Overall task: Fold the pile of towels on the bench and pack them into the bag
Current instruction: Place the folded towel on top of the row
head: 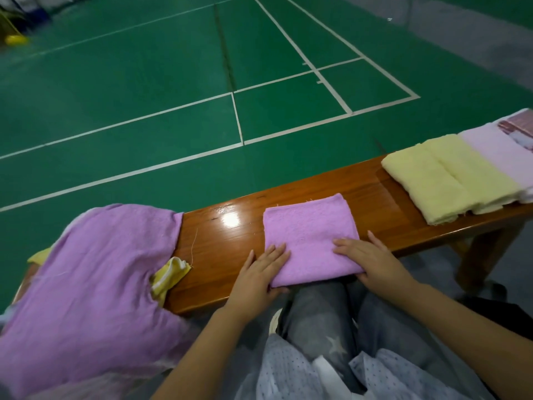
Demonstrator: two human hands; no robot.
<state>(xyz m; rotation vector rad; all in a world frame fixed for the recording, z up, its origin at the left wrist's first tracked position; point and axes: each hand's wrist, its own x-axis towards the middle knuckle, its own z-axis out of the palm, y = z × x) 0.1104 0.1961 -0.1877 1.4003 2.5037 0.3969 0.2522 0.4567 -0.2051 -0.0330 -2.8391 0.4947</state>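
folded purple towel [310,238]: lying flat on the wooden counter [225,246], roughly at its middle, with the near edge overhanging the front edge above the knees [317,313].

left hand [259,275]: placed at the near left corner of the folded purple towel; fingers [277,252] spread flat on top, thumb tucked under the near edge. grip lightly closed on that corner.

right hand [372,261]: placed at the near right corner of the same towel; fingers flat on top, palm down. thumb hidden, so cannot tell whether the grip is closed on the cloth or only pressing on it.

unfolded purple towel [95,284]: draped loosely over the left end of the counter, well apart from the folded one, covering a pile. yellow-and-white cloth [168,274]: protruding from under its right edge, touching the counter.

folded yellow towels [450,180]: two, side by side and touching, on the right part of the counter. pale pink towel [501,157]: just beyond them, touching. patterned cloth [519,128]: at the far right end, partly cut off by the frame edge.

glare patch on the bare counter between the two purple towels.

green court floor [173,82] with white lines behind the counter.
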